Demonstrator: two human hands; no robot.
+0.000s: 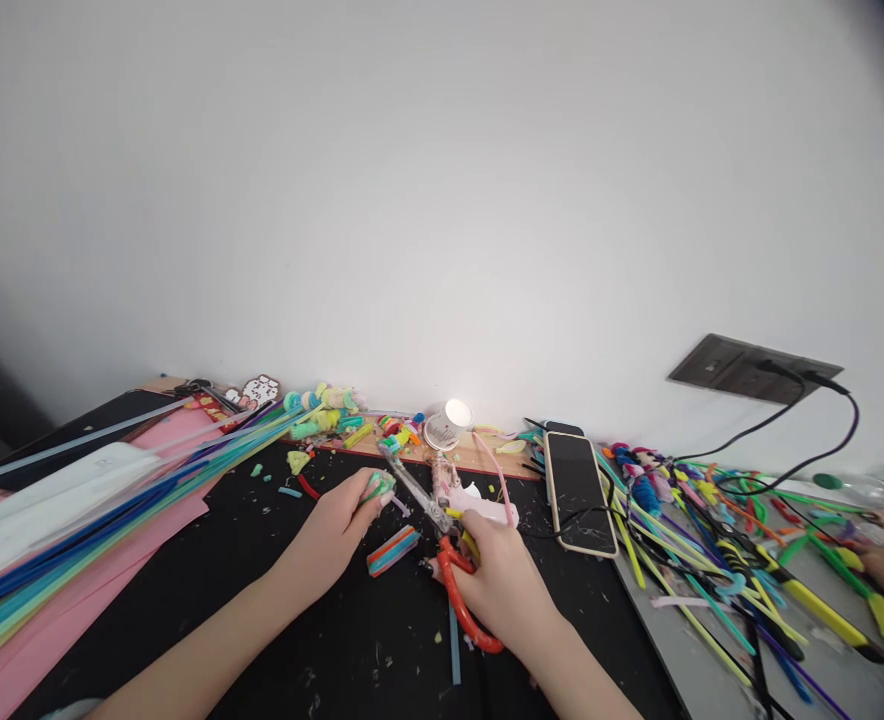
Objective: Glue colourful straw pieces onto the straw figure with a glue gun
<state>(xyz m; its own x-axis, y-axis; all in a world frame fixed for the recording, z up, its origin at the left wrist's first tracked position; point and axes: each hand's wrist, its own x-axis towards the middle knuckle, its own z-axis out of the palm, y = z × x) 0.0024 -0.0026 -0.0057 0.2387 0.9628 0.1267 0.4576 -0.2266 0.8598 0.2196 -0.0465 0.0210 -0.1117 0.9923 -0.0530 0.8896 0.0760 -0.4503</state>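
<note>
One green tuft (379, 486), pinched in fingers of left hand (338, 522); scissors (449, 575), clamped in fingers of right hand (506, 572)

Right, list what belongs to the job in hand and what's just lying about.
Job in hand: green piece in the left hand; red-handled scissors in the right hand; probably the striped bundle.

Apparently lying about: phone; clear bottle; yellow-and-black tool.
</note>
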